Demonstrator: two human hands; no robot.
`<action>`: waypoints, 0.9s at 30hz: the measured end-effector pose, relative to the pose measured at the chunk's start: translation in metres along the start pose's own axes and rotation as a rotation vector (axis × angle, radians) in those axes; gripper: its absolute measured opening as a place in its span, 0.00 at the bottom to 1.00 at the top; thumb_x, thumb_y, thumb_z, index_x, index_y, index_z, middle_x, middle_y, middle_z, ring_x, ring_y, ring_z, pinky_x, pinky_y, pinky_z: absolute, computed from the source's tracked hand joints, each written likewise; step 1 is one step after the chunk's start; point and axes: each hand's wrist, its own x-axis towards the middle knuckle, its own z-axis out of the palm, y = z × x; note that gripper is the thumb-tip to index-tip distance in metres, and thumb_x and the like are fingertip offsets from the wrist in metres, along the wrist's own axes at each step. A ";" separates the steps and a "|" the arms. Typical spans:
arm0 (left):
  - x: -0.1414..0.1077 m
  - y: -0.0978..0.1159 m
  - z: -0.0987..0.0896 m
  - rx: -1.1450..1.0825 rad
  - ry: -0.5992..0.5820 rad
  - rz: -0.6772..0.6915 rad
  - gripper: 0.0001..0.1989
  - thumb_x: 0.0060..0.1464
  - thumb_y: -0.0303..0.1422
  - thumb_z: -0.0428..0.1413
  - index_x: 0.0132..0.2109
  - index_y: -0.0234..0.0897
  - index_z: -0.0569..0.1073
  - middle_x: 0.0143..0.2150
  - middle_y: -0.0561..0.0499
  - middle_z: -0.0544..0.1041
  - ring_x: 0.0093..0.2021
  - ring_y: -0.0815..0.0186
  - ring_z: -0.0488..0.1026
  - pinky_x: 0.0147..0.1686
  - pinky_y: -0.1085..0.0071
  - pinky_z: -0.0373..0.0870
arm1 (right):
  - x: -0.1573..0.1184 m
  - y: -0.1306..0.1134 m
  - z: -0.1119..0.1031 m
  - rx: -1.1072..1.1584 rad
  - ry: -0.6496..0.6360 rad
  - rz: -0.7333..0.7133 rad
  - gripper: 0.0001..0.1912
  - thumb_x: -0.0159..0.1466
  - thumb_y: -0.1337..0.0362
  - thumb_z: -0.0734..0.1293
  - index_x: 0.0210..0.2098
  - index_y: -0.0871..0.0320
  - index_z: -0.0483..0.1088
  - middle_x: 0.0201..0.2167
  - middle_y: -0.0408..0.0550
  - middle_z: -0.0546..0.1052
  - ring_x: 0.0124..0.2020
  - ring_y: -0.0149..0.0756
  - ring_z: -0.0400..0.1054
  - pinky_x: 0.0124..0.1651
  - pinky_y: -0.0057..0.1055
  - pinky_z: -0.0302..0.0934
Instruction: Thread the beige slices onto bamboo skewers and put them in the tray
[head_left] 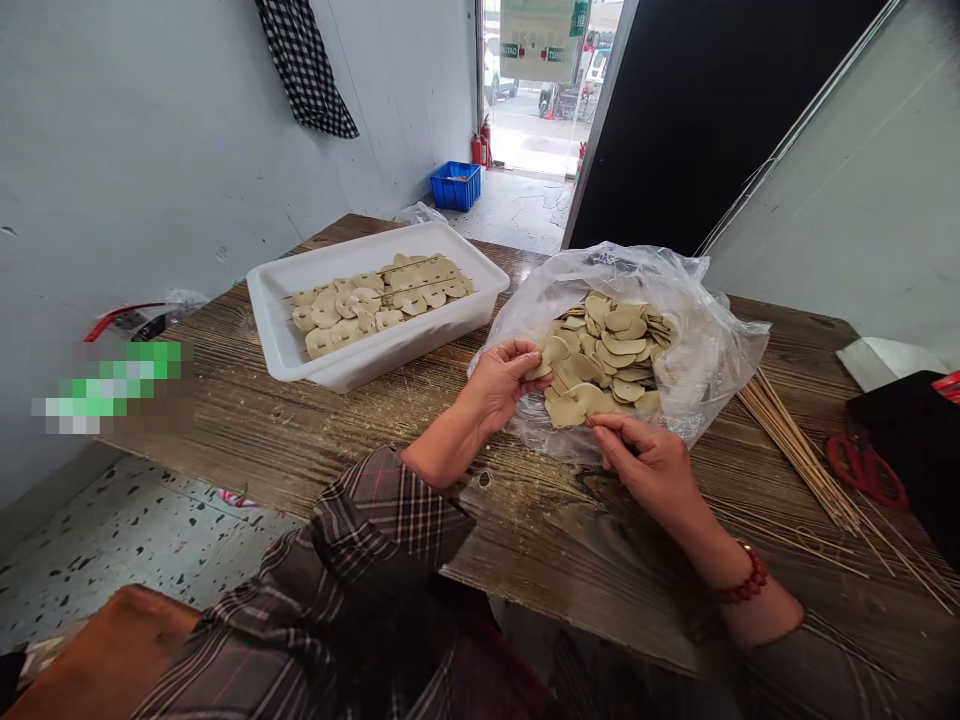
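My left hand (504,385) pinches a thin, beige, rounded slice (556,350) between thumb and fingers, over the near left side of a clear plastic bag (701,345). Closed at the bag's near edge, my right hand (646,462) grips the end of a thin skewer, mostly hidden by a wavy slice (571,407) threaded on it. Inside the open bag lies a heap of loose slices (619,345). To the left, a white plastic tub (375,368) holds skewered slices (352,310) laid in rows, with thin sticks showing through them.
Loose bamboo skewers (799,450) lie on the wooden table (555,540) at right, beside red-handled scissors (866,470) and a black box (911,450). A blue crate (456,186) stands on the floor near the doorway. An orange-brown seat (112,650) is at lower left.
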 end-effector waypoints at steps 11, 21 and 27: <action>-0.001 -0.001 0.002 0.091 0.019 0.170 0.15 0.38 0.33 0.67 0.31 0.32 0.71 0.26 0.55 0.74 0.26 0.72 0.72 0.30 0.73 0.74 | 0.001 0.000 0.000 0.018 0.004 0.040 0.14 0.65 0.58 0.63 0.38 0.61 0.77 0.16 0.41 0.71 0.18 0.30 0.64 0.24 0.27 0.57; -0.002 -0.001 0.004 0.223 0.014 0.283 0.10 0.41 0.32 0.64 0.30 0.32 0.71 0.22 0.57 0.71 0.23 0.76 0.67 0.28 0.76 0.70 | 0.001 0.000 0.000 0.041 -0.003 0.072 0.16 0.64 0.56 0.63 0.38 0.61 0.77 0.16 0.41 0.70 0.17 0.29 0.61 0.21 0.25 0.53; -0.001 -0.005 0.004 0.298 -0.031 0.295 0.09 0.43 0.31 0.63 0.30 0.32 0.71 0.23 0.57 0.71 0.23 0.77 0.65 0.26 0.79 0.64 | 0.001 0.000 -0.001 0.050 -0.009 0.088 0.15 0.64 0.56 0.63 0.38 0.61 0.76 0.16 0.40 0.70 0.16 0.27 0.59 0.20 0.25 0.52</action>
